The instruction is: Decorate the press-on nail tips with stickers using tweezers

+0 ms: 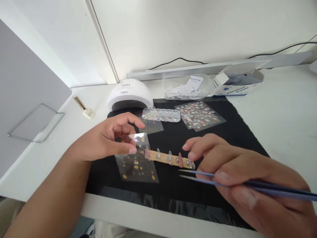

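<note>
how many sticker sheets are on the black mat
3: one under the left hand, one small sheet by the clear bead box, one large sheet at the mat's back right, possibly stacked on another.

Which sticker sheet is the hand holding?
The clear sheet with gold stickers, pinched by the left hand at the mat's front. The other two sheets lie untouched farther back.

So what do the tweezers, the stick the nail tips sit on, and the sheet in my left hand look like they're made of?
Tweezers: probably metal with a bluish matte finish, given the thin, straight prongs. Stick: likely wood, pale tan and dull. Sheet: clear glossy plastic film that catches glare, pinched by the left hand. The right hand holds the tweezers.
</note>
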